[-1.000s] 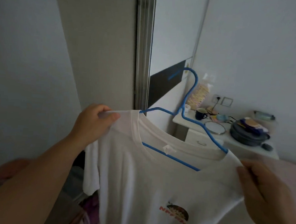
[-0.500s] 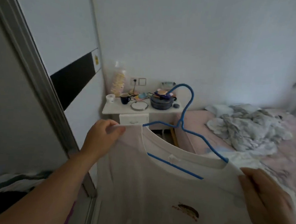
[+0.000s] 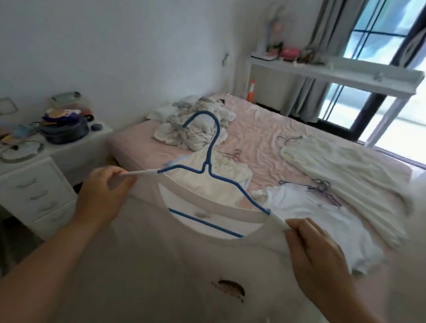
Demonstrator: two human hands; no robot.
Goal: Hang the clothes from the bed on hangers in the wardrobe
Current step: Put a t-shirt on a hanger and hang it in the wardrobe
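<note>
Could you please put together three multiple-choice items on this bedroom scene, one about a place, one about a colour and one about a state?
1. Where does the cream pleated garment lie?
A. on the pink bed
B. on the nightstand
C. on the window shelf

2. What colour is the hanger inside the T-shirt?
A. black
B. blue
C. red

3. How is the T-shirt held?
A. by one hand only
B. draped over an arm
C. pinched at both shoulders

Answers: 1 A, it is spread over the bed's right side. 2 B, its hook and bar show blue. 3 C, the left hand and right hand each grip a shoulder.
</note>
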